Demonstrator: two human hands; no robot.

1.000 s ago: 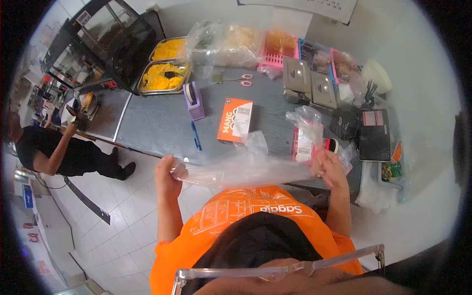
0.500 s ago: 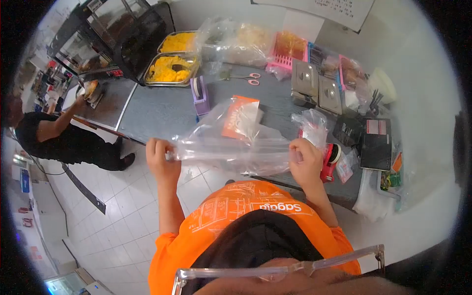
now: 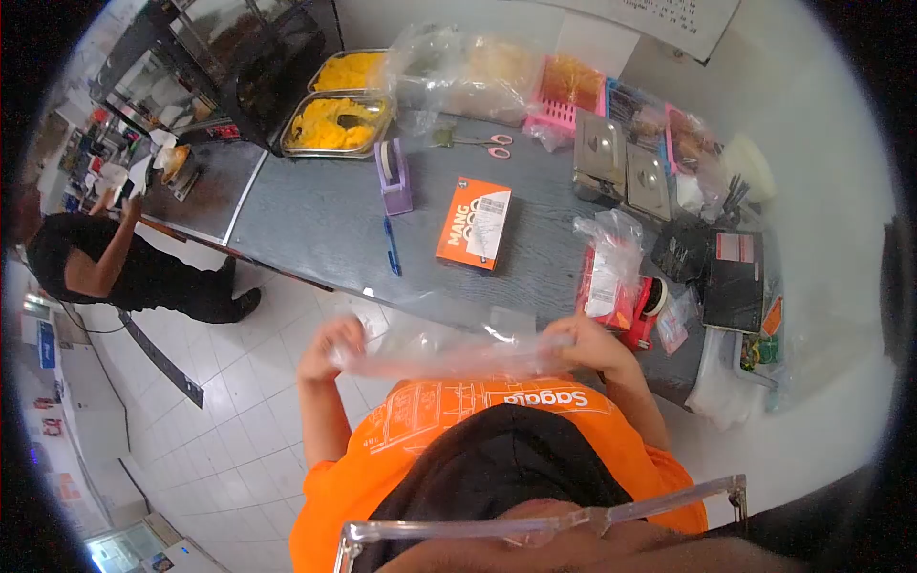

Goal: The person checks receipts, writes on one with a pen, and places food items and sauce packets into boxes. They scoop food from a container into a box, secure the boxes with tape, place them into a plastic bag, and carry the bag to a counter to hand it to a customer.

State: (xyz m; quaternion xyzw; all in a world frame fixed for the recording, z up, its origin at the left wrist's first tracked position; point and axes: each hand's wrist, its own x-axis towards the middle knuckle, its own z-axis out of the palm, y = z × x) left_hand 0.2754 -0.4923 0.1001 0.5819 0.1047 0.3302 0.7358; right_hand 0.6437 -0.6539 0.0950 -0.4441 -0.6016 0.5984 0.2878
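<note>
A clear plastic bag [image 3: 444,355] is stretched between my two hands, close to my body at the table's front edge. My left hand [image 3: 330,348] is closed on one end of it, slightly blurred. The other end is pinched by my right hand [image 3: 589,344]. Beyond the bag, an orange box [image 3: 475,224] with a white label lies on the dark table [image 3: 334,215]. To the box's left lie a blue pen [image 3: 393,248] and a purple tape dispenser [image 3: 393,179]. Near my right hand are a red box with a white label [image 3: 604,282] under plastic and a red tape dispenser [image 3: 652,304].
Trays of yellow food [image 3: 336,124] and pink-handled scissors [image 3: 499,146] are at the back. Lidded metal containers [image 3: 600,158], pink baskets [image 3: 571,86] and a black tablet-like device [image 3: 733,282] line the right side. A co-worker in black [image 3: 115,263] stands at the left, holding something white.
Both my hands have drawn the bag lower and closer to my body, uncovering the orange box and the pen. The co-worker's hands have moved back from the bowl.
</note>
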